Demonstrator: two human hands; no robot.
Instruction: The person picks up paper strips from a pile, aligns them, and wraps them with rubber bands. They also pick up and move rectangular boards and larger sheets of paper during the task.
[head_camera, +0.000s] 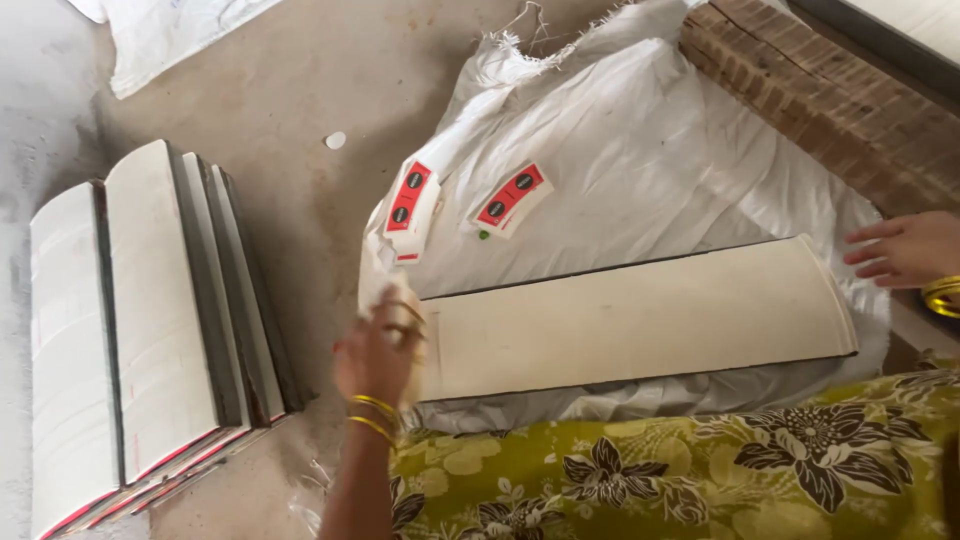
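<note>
Stack of curved cream card blanks lay long-ways on white sacking on the floor, right in front of the person's lap, w/ yellow-green floral cloth along the near edge. Left hand was at the stack's left end, fingers curled onto the end edge and what looked like a few loose blanks; blurred, so exact hold couldn't be told, but the grip was closed on that end, not spread. Gold bangles sat at the wrist. Right hand was at the far right end, just beside the stack's curved end; fingers were flat and apart, nothing clamped, and whether they touched the card or only the sacking couldn't be told.

Two small fans of red-printed blanks and lay on the sacking beyond the stack, apart from both hands. Off to the left, well apart, finished bundles stood on edge on the floor, red edges at the near end. Brick ledge ran behind the right side.

Judgement on doing this well: both ends needed even pressure so the stack stayed square and edges flush. Left end looked ragged, so squaring there first seemed wise. Sacking was creased under the stack, so it could skew if pushed hard. Curved ends should've nested the same way, as in the bundles at left.
</note>
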